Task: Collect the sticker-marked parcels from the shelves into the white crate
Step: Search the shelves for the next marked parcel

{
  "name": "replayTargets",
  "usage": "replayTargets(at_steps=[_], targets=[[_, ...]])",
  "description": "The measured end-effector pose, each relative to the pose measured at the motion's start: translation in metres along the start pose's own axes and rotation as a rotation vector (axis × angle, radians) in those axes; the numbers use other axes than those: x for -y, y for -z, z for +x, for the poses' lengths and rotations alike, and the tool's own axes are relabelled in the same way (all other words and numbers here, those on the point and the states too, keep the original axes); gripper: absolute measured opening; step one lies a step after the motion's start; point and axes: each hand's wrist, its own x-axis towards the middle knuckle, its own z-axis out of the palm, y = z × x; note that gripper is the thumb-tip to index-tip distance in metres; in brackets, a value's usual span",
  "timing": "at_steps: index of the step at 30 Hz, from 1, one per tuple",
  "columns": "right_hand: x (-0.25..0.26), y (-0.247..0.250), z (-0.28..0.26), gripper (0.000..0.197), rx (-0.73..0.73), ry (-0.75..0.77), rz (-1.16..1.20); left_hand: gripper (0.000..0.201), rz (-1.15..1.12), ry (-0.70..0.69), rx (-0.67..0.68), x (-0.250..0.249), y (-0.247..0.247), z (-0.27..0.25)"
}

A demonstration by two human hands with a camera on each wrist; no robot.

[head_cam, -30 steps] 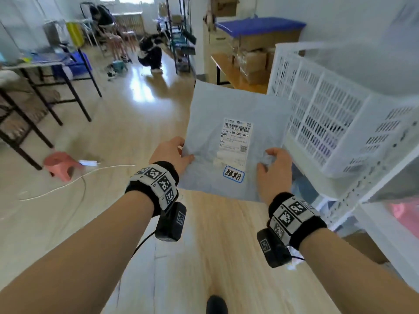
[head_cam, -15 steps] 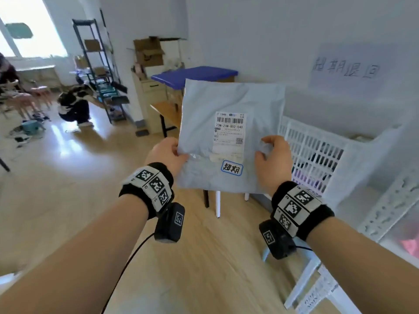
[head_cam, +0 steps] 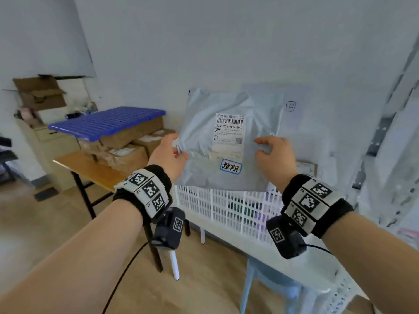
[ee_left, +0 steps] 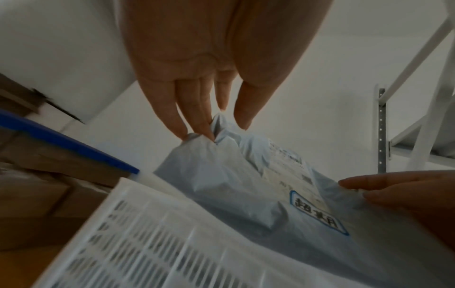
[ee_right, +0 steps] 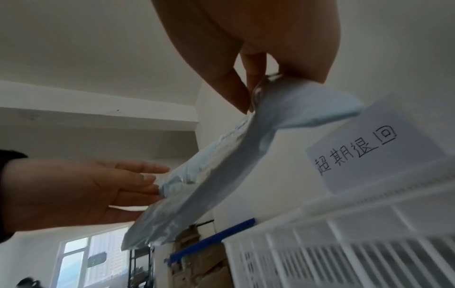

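Grey poly mailer with blue-bordered sticker hangs upright above the white crate, whose rim it hides. Left hand pinches its 9 o'clock edge; right hand pinches the 3 o'clock edge. Crate contents blurred. Blue pallet over cartons at 9 o'clock.

Both hands raised, fingers pinching
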Motion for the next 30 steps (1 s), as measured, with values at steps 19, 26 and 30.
replayTargets(at_steps=[19, 26, 30], targets=[[-0.088, -0.063, 0.263, 0.030, 0.481, -0.286, -0.473, 0.039, 0.528, -0.023, 0.696, -0.019, -0.145, 0.320], [-0.134, -0.119, 0.280, 0.038, 0.554, -0.404, -0.646, 0.030, 0.487, 0.016, 1.002, 0.032, -0.206, 0.382], [-0.154, -0.154, 0.274, 0.036, 0.614, -0.471, -0.716, 0.031, 0.540, -0.018, 1.127, 0.067, -0.235, 0.394]])
